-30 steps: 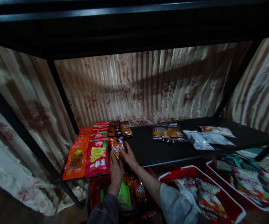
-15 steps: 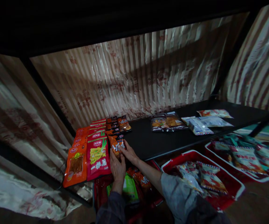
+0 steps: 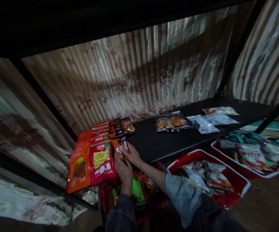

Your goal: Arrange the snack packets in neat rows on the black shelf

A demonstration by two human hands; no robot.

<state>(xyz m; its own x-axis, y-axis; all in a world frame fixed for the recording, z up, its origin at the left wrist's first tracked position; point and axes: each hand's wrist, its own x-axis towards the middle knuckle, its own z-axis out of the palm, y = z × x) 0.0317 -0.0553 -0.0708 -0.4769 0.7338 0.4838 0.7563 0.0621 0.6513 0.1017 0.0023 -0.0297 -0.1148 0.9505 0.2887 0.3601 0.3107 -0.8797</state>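
An orange-and-black snack bag lies at the front of its row on the black shelf. My left hand grips its near end, fingers closed on the lower edge. From the right side my right hand is closed on the same bag, thumb and fingers on its face. Behind it are more orange-and-black bags. Directly left stand overlapping red-pink snack bags, and beyond them orange bags of brown sticks.
Brown snack packs and white-and-blue bags lie farther right on the shelf. Below its front edge are a red basket of snack bags, another basket and one holding a green packet. A striped curtain hangs behind.
My view has tilted down and shifted, so the shelf sits higher on its right side. Both hands stay on the orange-and-black bag, with only slight shifts of the fingers.
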